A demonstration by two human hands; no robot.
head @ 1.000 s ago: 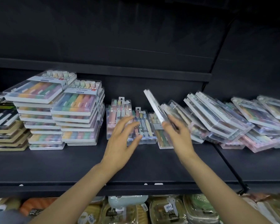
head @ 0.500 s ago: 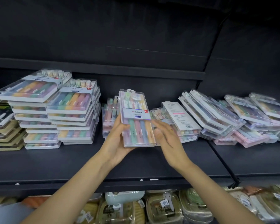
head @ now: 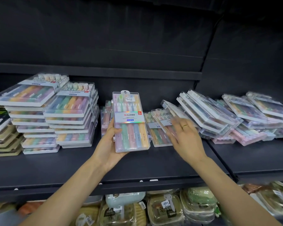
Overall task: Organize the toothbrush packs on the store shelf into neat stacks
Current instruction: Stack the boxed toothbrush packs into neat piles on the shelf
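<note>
reaching with loose, empty fingers toward the leaning heap of packs (head: 207, 115) on the shelf (head: 72, 167), her right hand (head: 185, 137) is risking nudging them into a slide, while her left hand (head: 110, 144) is gripping one upright toothbrush pack (head: 131, 121) only by its lower edge.

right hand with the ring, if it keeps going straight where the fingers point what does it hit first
Most likely the tilted clear plastic toothbrush pack just beyond the right hand, leaning against the toppled heap of clear packs. The hand is blurred, so whether they already touch is unclear.
</note>
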